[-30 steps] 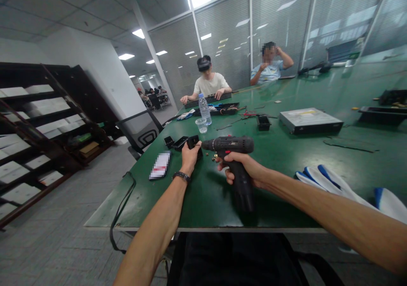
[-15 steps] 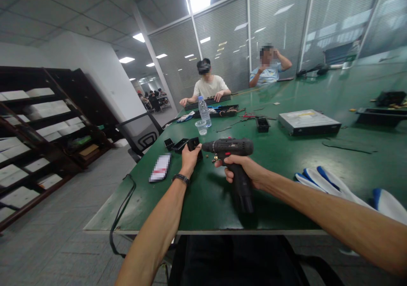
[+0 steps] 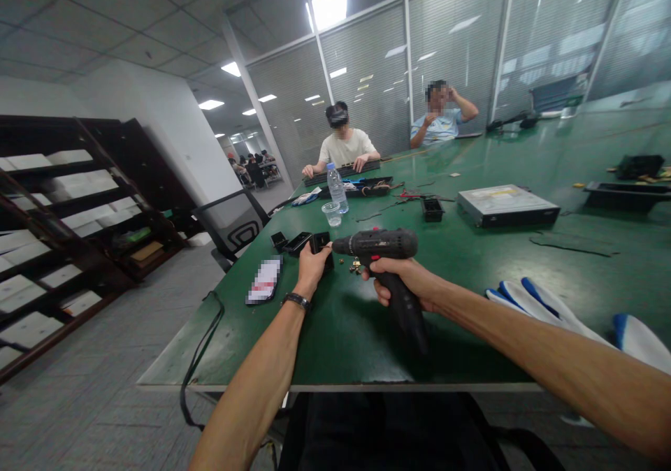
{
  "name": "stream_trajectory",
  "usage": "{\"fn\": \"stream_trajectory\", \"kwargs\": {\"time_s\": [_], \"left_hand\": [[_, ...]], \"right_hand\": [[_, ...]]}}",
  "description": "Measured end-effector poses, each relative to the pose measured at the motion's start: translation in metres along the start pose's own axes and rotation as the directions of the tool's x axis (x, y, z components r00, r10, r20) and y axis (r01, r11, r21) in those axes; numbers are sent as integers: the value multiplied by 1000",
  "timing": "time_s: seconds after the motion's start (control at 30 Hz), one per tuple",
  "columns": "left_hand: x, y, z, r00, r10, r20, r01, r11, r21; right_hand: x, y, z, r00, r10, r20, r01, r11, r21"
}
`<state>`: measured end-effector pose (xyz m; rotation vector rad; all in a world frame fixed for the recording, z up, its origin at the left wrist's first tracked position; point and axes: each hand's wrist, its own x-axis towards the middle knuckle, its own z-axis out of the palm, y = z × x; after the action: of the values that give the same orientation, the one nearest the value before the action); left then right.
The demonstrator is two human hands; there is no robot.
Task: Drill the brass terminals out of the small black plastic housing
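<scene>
My right hand [image 3: 401, 279] is wrapped round the grip of a black cordless drill [image 3: 388, 243], which points left. The drill's tip reaches a black box-like part [image 3: 326, 258], and my left hand [image 3: 313, 265] closes on that part; its fingertips are close to the drill's tip. Whether the bit touches the part I cannot tell. Small brass-coloured pieces [image 3: 356, 265] lie under the drill's front. Left of the held part are an open black tray [image 3: 297, 242] and a small black piece [image 3: 279, 240]. A phone [image 3: 264, 280] lies beside my left wrist.
A plastic cup [image 3: 332, 213] and water bottle [image 3: 336, 189] stand beyond my hands. A disc drive [image 3: 507, 205] sits right, white-blue gloves [image 3: 550, 308] under my right forearm. A black cable [image 3: 202, 345] hangs over the left edge. Two people [image 3: 347, 147] sit across the green table [image 3: 251, 352].
The drill's handle has tilted slightly, its base swinging a little to the right. My left hand keeps its hold on the black part, and the view has shifted slightly.
</scene>
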<state>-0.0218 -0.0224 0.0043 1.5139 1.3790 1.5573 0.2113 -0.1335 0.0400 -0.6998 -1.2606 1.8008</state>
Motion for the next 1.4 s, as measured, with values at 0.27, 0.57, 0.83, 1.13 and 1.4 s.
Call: {"fn": "stream_trajectory", "kwargs": {"time_s": [0.27,0.57,0.83,1.13,1.4], "left_hand": [[-7,7,1,999,9,38,-5,996,-91],[-7,5,7,1000,19,-23,-21,995,-96],[-7,6,10,999,-2,-35,-2,992,-126],[-7,4,7,1000,8,12,-5,978,-209],[-5,-2,6,998,48,36,-40,980,-196]], "right_hand": [[-8,-8,6,1000,-19,-12,17,995,-103],[-11,-14,12,999,-38,-17,35,986,-165],[-10,-9,15,999,0,-39,-6,988,-153],[-7,-4,10,999,-27,-36,21,987,-159],[-7,-3,8,998,-3,-59,-5,989,-147]]}}
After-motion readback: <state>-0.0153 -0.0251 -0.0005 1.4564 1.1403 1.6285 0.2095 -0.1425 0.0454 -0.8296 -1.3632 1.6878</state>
